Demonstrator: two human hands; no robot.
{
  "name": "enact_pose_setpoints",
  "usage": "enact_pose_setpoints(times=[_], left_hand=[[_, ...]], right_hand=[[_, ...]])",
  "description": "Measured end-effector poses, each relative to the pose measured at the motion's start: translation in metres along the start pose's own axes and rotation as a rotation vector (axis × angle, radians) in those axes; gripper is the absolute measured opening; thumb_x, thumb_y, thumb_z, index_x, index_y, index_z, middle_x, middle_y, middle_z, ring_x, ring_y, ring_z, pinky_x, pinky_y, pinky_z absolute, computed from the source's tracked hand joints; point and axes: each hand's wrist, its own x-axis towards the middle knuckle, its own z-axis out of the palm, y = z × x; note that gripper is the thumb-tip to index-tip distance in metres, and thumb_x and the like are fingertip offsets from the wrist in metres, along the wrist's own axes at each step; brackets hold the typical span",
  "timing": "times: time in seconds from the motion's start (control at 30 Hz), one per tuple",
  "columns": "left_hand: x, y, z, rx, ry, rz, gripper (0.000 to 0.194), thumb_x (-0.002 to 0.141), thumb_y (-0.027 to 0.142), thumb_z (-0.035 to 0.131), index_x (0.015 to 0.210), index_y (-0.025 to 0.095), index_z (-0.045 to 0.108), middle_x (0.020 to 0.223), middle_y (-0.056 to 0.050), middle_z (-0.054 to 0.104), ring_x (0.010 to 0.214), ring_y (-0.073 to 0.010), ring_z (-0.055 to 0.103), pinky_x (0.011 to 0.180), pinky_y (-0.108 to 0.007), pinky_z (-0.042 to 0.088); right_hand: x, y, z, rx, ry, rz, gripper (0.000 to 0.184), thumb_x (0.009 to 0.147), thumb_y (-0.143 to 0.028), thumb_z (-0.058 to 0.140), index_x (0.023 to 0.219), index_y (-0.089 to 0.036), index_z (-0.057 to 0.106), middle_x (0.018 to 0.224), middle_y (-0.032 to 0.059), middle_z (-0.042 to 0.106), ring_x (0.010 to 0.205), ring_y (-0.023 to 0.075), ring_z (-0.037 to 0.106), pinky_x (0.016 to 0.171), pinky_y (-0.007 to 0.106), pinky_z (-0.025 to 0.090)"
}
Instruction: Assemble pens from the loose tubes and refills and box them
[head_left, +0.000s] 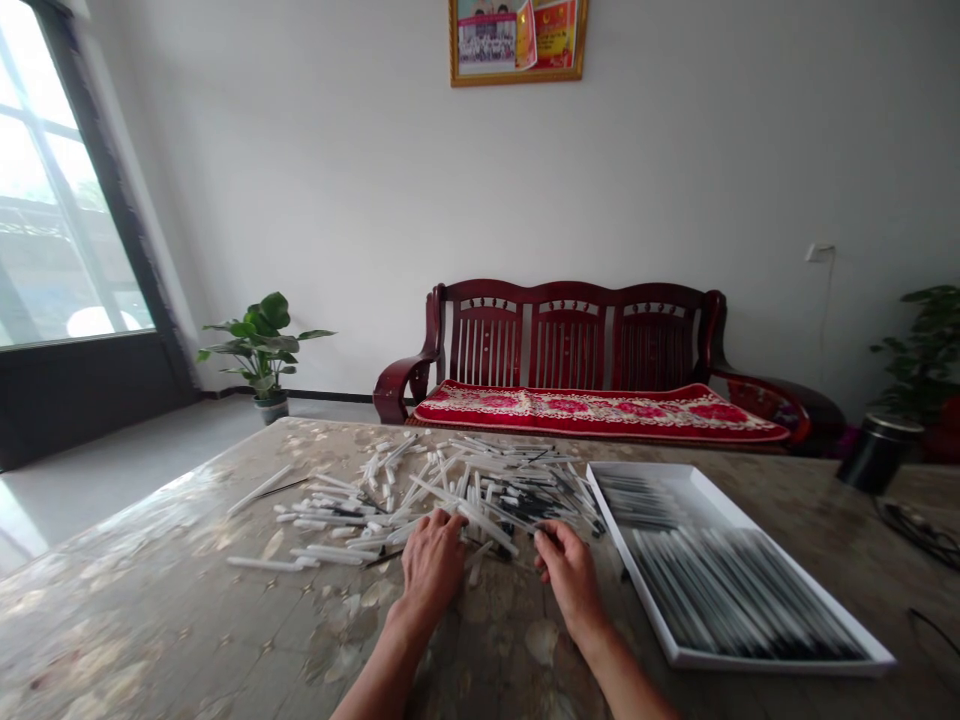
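Observation:
A loose pile of pen parts [345,520], with white barrels, small white pieces, black caps and thin dark refills, spreads over the table before me. My left hand [433,558] is at the pile's near edge, its fingers closed about a white pen barrel [491,527] that slants down to the right. Just right of it, my right hand [566,565] pinches the dark end of a thin pen refill [525,522] between thumb and forefinger. The refill's far end is lost among the other parts. Beside my right hand stands a white box [637,590] holding rows of pens [742,590], blurred.
The table [187,640] has a patterned cover. A black canister [877,450] and dark cables [919,530] are at its right side. Beyond it stand a red wooden bench [570,345] with a patterned cushion and a potted plant [266,345].

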Motion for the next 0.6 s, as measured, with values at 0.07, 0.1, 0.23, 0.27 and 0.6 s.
enact_pose_setpoints(times=[0.07, 0.1, 0.23, 0.27, 0.6], left_hand=[[-0.0001, -0.0028, 0.0004, -0.003, 0.000, 0.042, 0.035, 0.080, 0.017, 0.058, 0.111, 0.029, 0.069, 0.110, -0.005, 0.066, 0.104, -0.0244, 0.055, 0.090, -0.034, 0.037], [-0.0004, -0.0038, 0.0004, -0.003, 0.000, 0.063, 0.032, 0.081, 0.018, 0.060, 0.109, 0.029, 0.070, 0.109, -0.004, 0.066, 0.103, -0.0243, 0.055, 0.090, -0.034, 0.037], [-0.0021, -0.0040, 0.0003, 0.022, 0.019, 0.117, 0.026, 0.081, 0.024, 0.064, 0.106, 0.029, 0.070, 0.108, -0.004, 0.066, 0.103, -0.0252, 0.055, 0.088, -0.034, 0.037], [-0.0025, -0.0035, 0.0005, 0.029, 0.026, 0.126, 0.024, 0.082, 0.025, 0.064, 0.105, 0.029, 0.070, 0.108, -0.004, 0.066, 0.103, -0.0255, 0.054, 0.088, -0.034, 0.038], [-0.0005, -0.0039, 0.0003, -0.029, -0.027, 0.250, 0.025, 0.082, 0.022, 0.064, 0.106, 0.030, 0.069, 0.111, -0.001, 0.068, 0.107, -0.0238, 0.054, 0.094, -0.035, 0.036]], right_hand=[[-0.0001, -0.0003, 0.0001, 0.001, 0.002, 0.008, 0.037, 0.067, -0.049, 0.064, 0.087, -0.018, 0.066, 0.062, -0.0005, 0.061, 0.053, 0.0169, 0.059, 0.038, 0.023, 0.039], [-0.0003, -0.0008, 0.0002, 0.003, 0.003, 0.012, 0.037, 0.067, -0.049, 0.064, 0.087, -0.018, 0.066, 0.062, -0.0005, 0.061, 0.052, 0.0169, 0.059, 0.038, 0.023, 0.039], [-0.0014, -0.0033, 0.0004, 0.014, 0.009, 0.028, 0.038, 0.066, -0.050, 0.065, 0.087, -0.018, 0.066, 0.064, -0.0001, 0.061, 0.052, 0.0163, 0.058, 0.038, 0.022, 0.038], [-0.0015, -0.0036, 0.0004, 0.015, 0.011, 0.031, 0.038, 0.066, -0.051, 0.065, 0.087, -0.018, 0.066, 0.064, 0.0000, 0.061, 0.052, 0.0161, 0.058, 0.038, 0.022, 0.038], [0.0014, 0.0013, -0.0012, 0.032, -0.003, 0.053, 0.039, 0.068, -0.051, 0.066, 0.088, -0.018, 0.065, 0.066, -0.0002, 0.063, 0.052, 0.0148, 0.058, 0.039, 0.021, 0.038]])
